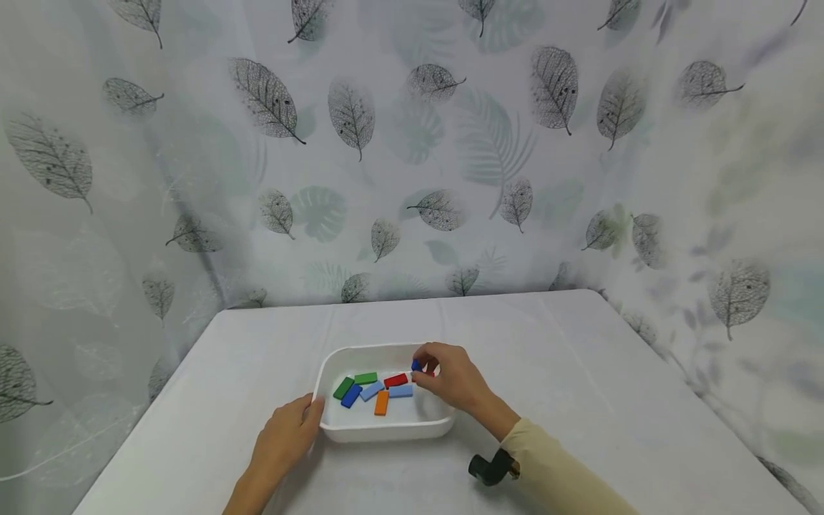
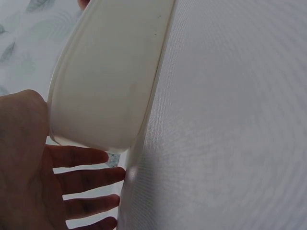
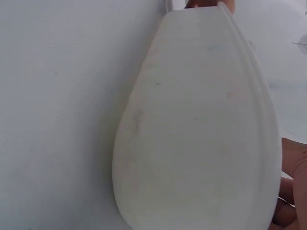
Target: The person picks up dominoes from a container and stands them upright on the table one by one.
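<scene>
A white tray (image 1: 386, 433) stands on the table, with small rectangular blocks lying flat in it. My right hand (image 1: 455, 375) is over the tray's right end and pinches a dark blue block (image 1: 416, 365) between thumb and fingertips. Close under those fingers a red block (image 1: 423, 375) is partly hidden. My left hand (image 1: 286, 436) rests against the tray's left end, thumb at the rim. In the left wrist view its fingers (image 2: 88, 179) stretch out straight beside the tray's outer wall (image 2: 105, 76). The right wrist view shows mostly the tray's outside (image 3: 196, 124), hiding the pinched block.
Inside the tray are green (image 1: 344, 388), dark blue (image 1: 351, 395), light blue (image 1: 400, 391), red (image 1: 395, 380) and orange (image 1: 381, 403) blocks. A white cloth covers the table (image 1: 541, 357). Leaf-patterned curtains (image 1: 399, 157) hang behind and beside it. A black device (image 1: 491, 468) sits at my right wrist.
</scene>
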A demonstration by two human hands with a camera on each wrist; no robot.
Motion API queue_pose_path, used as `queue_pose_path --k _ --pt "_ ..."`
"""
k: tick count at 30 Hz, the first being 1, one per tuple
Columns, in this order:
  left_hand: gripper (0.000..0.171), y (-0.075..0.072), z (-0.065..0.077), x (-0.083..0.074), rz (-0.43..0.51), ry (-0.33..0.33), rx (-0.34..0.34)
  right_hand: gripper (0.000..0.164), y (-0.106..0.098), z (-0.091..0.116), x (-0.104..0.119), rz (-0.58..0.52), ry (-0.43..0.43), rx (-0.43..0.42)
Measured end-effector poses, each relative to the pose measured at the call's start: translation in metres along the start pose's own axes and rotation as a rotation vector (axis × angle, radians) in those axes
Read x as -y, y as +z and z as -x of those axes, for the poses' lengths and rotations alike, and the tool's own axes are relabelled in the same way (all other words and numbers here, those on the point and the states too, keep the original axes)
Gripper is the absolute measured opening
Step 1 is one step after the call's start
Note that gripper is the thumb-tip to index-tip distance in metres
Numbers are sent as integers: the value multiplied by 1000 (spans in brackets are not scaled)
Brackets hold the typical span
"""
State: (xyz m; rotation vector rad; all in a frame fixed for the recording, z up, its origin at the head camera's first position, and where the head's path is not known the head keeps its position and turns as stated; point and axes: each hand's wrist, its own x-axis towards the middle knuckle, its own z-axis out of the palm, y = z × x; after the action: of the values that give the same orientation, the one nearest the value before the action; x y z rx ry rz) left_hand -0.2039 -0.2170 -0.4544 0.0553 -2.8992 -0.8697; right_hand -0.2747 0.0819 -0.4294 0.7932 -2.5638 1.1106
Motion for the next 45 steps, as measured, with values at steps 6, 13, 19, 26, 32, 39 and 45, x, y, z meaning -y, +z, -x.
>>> queue_pose_path --k 6,13,19,26,32,39,45 --pt "53 3 -1 1 13 -3 -3 21 -9 2 -5 -31 -9 -82" --pt "54 4 1 3 11 -6 -9 21 -20 6 -10 -69 38 -134" --pt "54 2 1 2 13 -4 -9 21 -27 9 -13 -82 87 -188" --pt "54 2 -1 2 7 -1 -4 24 -35 11 -16 -56 121 -221" --pt "55 3 -1 3 10 -5 2 25 -42 13 -23 -47 127 -248" --pt "54 2 -1 2 13 -8 -1 26 -45 13 -34 -56 133 -267" --pt "54 1 -1 2 10 -11 0 25 -45 14 -41 -67 163 -265"
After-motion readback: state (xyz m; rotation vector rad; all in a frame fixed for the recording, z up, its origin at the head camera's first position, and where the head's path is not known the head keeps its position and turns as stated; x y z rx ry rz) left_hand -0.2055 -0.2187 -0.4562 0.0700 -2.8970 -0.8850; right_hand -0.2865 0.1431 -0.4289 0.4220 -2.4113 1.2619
